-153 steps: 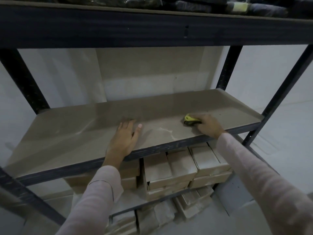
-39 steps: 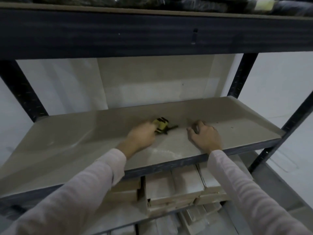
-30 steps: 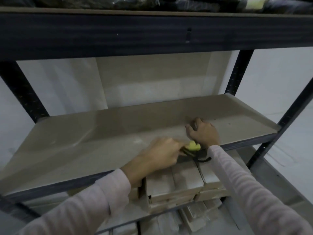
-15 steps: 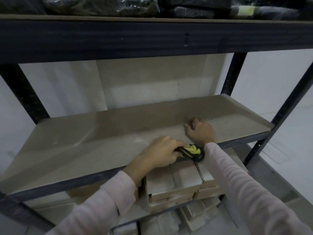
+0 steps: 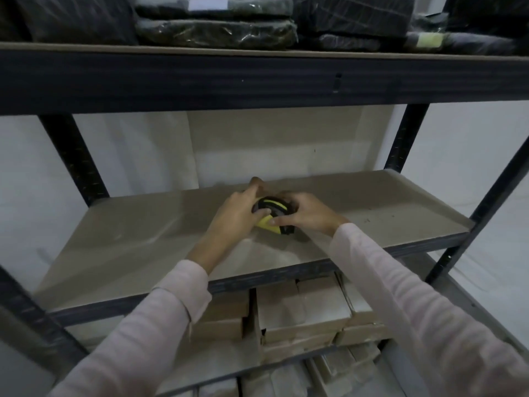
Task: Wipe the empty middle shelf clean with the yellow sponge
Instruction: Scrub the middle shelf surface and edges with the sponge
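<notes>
Head view: my left hand (image 5: 239,214) and right hand (image 5: 305,214) both grip the yellow sponge (image 5: 272,214), held together over the middle shelf (image 5: 128,242) near its centre.

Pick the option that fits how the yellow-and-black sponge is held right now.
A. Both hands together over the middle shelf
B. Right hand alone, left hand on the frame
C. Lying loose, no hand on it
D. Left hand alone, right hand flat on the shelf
A: the left hand and right hand both close on the yellow-and-black sponge above the bare beige middle shelf.
</notes>
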